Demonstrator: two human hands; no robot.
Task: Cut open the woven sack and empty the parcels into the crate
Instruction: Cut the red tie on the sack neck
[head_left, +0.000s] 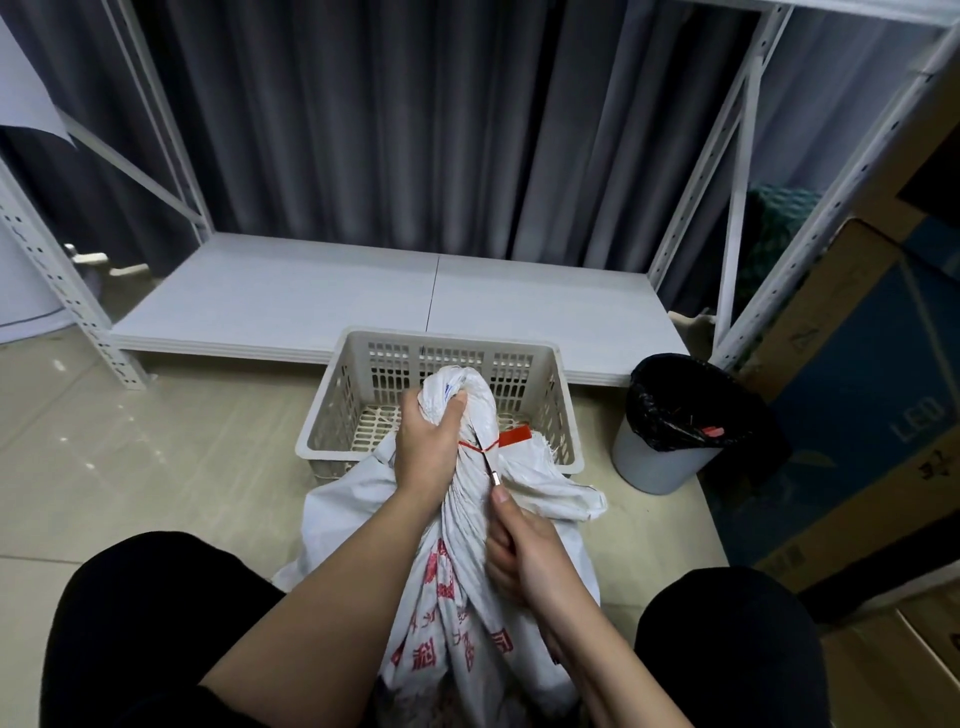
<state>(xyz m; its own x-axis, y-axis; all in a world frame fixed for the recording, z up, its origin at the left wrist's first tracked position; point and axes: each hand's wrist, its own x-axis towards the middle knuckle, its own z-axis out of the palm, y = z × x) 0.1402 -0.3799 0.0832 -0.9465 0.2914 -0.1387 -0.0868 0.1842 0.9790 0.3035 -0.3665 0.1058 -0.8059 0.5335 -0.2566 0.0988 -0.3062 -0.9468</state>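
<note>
A white woven sack (457, 587) with red print stands between my knees, its neck bunched and bound by a red tie with a red tag (514, 435). My left hand (428, 441) grips the gathered neck just above the tie. My right hand (519, 551) holds a small knife (493, 470) whose blade tip touches the red tie. Behind the sack sits a beige perforated plastic crate (363, 384) on the floor; no parcels are visible in it. The sack's contents are hidden.
A grey bin with a black liner (670, 426) stands right of the crate. A low white shelf board (311, 301) of a metal rack lies behind the crate, against dark curtains. Large cardboard boxes (857, 389) are stacked at the right. Tiled floor lies to the left.
</note>
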